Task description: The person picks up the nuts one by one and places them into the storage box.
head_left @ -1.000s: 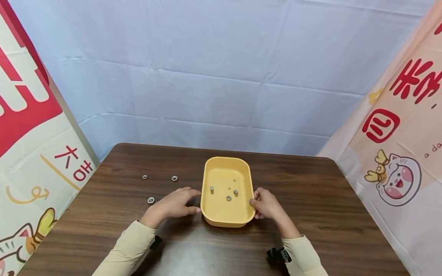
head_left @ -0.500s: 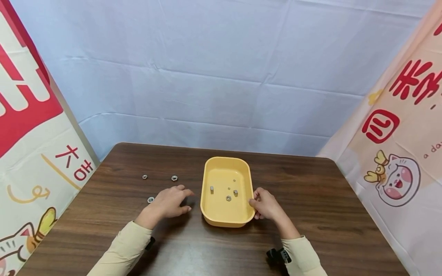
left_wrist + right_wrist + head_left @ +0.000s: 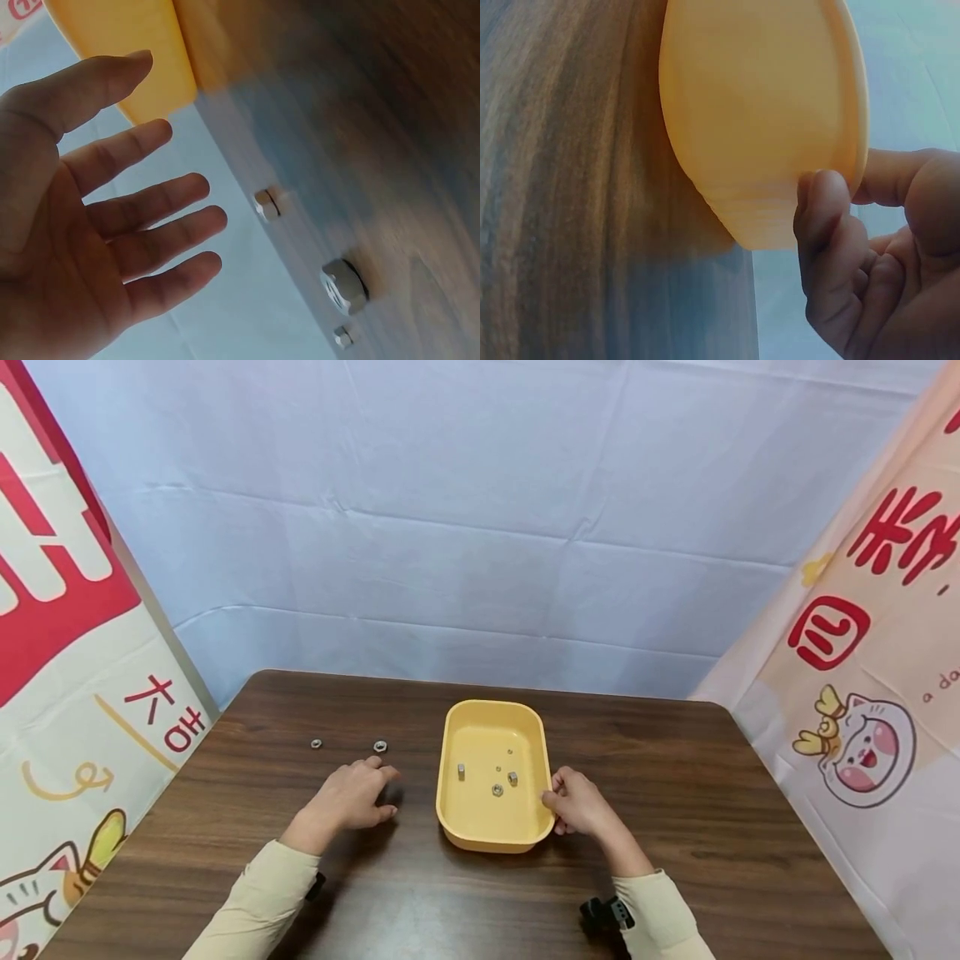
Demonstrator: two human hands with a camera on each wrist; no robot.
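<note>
A yellow rectangular tray point(image 3: 495, 822) stands mid-table, its rim pinched on the right side by my right hand point(image 3: 581, 803). In the right wrist view, the thumb and fingers of that hand point(image 3: 885, 262) lie on either side of the rim. My left hand point(image 3: 341, 802) is over the table left of the tray, fingers spread and holding nothing. Just past its fingertips lies a hex nut point(image 3: 380, 747); a smaller nut point(image 3: 317, 743) is farther left. The left wrist view also shows a large nut point(image 3: 345, 287), which the left hand covers in the head view.
Inside the tray lie several metal nuts, among them a hex nut point(image 3: 497, 790), a tall nut point(image 3: 461, 772) and a blocky nut point(image 3: 513, 778). The dark wooden table point(image 3: 675, 793) ends at the back against a pale cloth point(image 3: 450, 568). Printed cloths hang on both sides.
My left hand has drawn away from the tray's left side, moving left toward the loose nuts and now covering the nearest one. The right hand and tray have stayed put.
</note>
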